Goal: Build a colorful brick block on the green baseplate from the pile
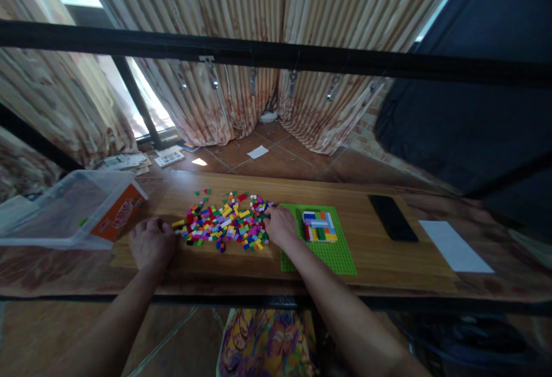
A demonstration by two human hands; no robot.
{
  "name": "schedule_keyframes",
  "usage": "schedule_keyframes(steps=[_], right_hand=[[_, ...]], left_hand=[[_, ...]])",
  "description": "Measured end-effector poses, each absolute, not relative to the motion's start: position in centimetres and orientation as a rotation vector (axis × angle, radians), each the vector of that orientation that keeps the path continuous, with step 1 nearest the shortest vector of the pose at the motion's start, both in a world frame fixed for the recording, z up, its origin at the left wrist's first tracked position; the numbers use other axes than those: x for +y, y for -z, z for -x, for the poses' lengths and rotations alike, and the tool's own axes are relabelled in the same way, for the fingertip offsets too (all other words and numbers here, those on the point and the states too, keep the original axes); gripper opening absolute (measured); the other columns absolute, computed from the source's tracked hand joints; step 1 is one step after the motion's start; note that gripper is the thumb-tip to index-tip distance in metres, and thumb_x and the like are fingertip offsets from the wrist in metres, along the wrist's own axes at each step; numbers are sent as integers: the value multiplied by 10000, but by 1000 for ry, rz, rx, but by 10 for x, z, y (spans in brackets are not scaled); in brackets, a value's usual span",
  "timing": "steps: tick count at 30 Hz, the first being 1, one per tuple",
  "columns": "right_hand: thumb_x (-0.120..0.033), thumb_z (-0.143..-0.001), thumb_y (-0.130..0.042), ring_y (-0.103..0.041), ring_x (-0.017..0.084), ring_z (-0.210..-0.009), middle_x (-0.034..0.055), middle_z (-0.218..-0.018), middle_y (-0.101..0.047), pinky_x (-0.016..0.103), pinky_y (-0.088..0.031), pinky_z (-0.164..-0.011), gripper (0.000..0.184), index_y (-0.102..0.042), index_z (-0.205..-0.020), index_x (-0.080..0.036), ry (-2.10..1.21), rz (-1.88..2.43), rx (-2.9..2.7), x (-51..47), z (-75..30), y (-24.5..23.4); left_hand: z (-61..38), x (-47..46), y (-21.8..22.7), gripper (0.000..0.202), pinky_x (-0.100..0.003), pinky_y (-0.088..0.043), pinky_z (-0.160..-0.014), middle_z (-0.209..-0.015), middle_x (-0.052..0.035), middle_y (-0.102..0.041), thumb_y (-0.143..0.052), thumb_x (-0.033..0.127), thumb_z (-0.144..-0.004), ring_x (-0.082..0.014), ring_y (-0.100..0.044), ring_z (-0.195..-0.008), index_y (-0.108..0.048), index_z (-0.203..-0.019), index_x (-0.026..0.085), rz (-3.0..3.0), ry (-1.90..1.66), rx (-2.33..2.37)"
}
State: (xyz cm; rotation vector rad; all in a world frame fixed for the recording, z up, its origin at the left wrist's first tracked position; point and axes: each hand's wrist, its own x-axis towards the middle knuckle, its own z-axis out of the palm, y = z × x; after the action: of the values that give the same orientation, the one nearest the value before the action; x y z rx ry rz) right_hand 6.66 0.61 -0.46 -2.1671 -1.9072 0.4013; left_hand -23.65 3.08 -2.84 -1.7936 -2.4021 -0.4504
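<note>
A heap of small multicoloured toy building bricks (226, 222) lies spread over the wooden board. At its left edge my left hand (153, 243) rests on the board, thumb apart from the loosely bent fingers, beside a yellow brick (177, 224). My right hand (282, 224) reaches to the heap's right edge with its fingers drawn together; whatever they hold is too small to make out. Under and beside that wrist is a green studded baseplate (345, 256). On it sits a low square build of bricks (319, 227), white-edged with blue, orange, red, green and yellow pieces.
A clear plastic box (77, 187) with an orange label stands at the left. To the right lie a black phone (393, 218) and a white sheet of paper (455, 246). A dark metal bar (276, 55) crosses above the board (379, 268), with curtains behind.
</note>
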Motion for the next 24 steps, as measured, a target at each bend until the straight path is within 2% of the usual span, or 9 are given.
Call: schedule_keyframes(steps=[6, 11, 16, 24], right_hand=[[-293, -857, -606, -578, 206, -983, 79, -1014, -665, 319, -403, -870, 153, -704, -951, -224, -428, 2102, -1903, 11, -70, 10], [-242, -866, -593, -568, 204, -977, 73, -999, -659, 335, -404, -899, 105, -672, -926, -207, -305, 1886, -1858, -3, -72, -1], [-304, -922, -513, -577, 211, -947, 55, -963, -667, 357, -439, -869, 172, -659, -970, -227, -198, 1600, -1819, -53, -113, -9], [-380, -896, -558, -538, 242, -1008, 79, -1049, -634, 417, -454, -890, 220, -712, -959, -235, -13, 1699, -1772, -98, -189, 15]], left_hand=[[236, 30, 27, 420, -448, -381, -965, -1147, -223, -592, -342, 314, -889, -346, -504, -1145, -636, -1061, 69, 1806, 480, -2409], [238, 32, 30, 424, -447, -385, -972, -1124, -231, -597, -354, 304, -883, -340, -506, -1137, -640, -1075, 58, 1797, 456, -2406], [239, 33, 33, 431, -435, -408, -940, -1141, -207, -600, -339, 320, -878, -336, -510, -1104, -655, -1053, 86, 1763, 436, -2407], [237, 33, 33, 427, -431, -388, -984, -1142, -198, -593, -354, 318, -877, -312, -501, -1124, -647, -1078, 82, 1758, 462, -2411]])
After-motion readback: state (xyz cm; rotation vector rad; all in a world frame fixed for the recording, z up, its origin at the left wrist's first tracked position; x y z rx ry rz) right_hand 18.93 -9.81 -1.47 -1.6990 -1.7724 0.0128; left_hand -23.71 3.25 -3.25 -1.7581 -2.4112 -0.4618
